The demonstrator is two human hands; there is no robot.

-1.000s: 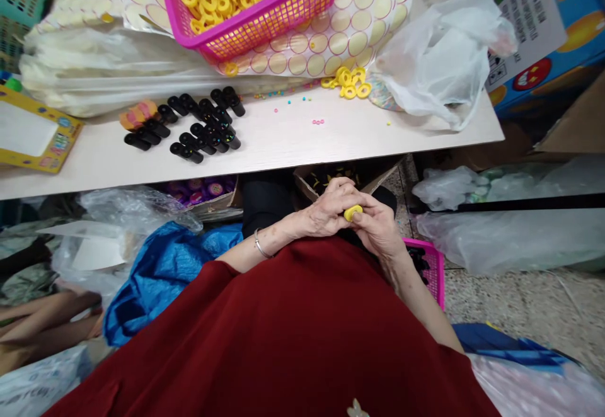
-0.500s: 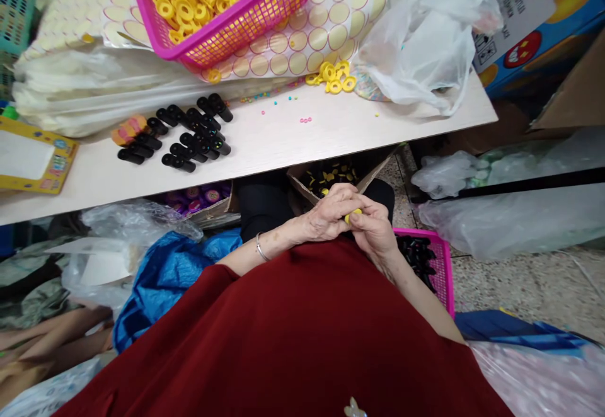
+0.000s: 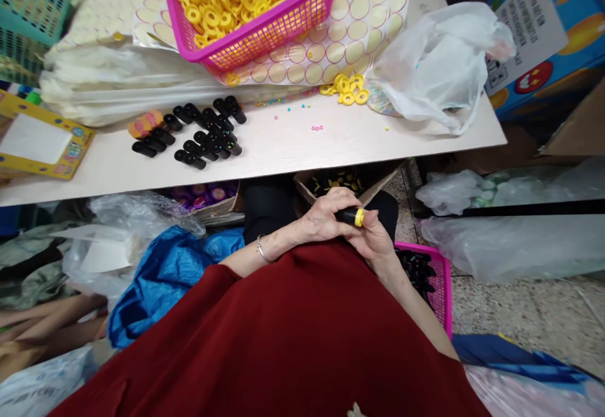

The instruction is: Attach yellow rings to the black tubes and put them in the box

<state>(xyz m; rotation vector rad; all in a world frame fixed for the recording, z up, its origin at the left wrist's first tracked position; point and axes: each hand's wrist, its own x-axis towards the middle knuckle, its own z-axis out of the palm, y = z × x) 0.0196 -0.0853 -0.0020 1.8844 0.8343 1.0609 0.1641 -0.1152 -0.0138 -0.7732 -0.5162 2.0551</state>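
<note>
My left hand [image 3: 327, 217] is closed around a short black tube with a yellow ring on its end [image 3: 348, 216]. The fingers of my right hand [image 3: 378, 235] curl under that tube, and the thumb presses beside its yellow end. Both hands are over my lap, just below the table edge. Beneath them is an open cardboard box [image 3: 302, 187] with black and yellow pieces inside. More black tubes [image 3: 208, 143] lie in rows on the table, partly overlapping.
A pink basket of yellow rings [image 3: 265, 39] stands at the back of the table [image 3: 283, 149]. Loose yellow rings [image 3: 348, 89] lie beside a white plastic bag [image 3: 435, 64]. Tiny beads [image 3: 317, 128] are scattered nearby. Another pink basket [image 3: 444, 291] with black pieces is low at right.
The black tube with its yellow end now shows between my hands; earlier the fingers covered most of it. The right hand has opened slightly around it. The view has shifted a little.
</note>
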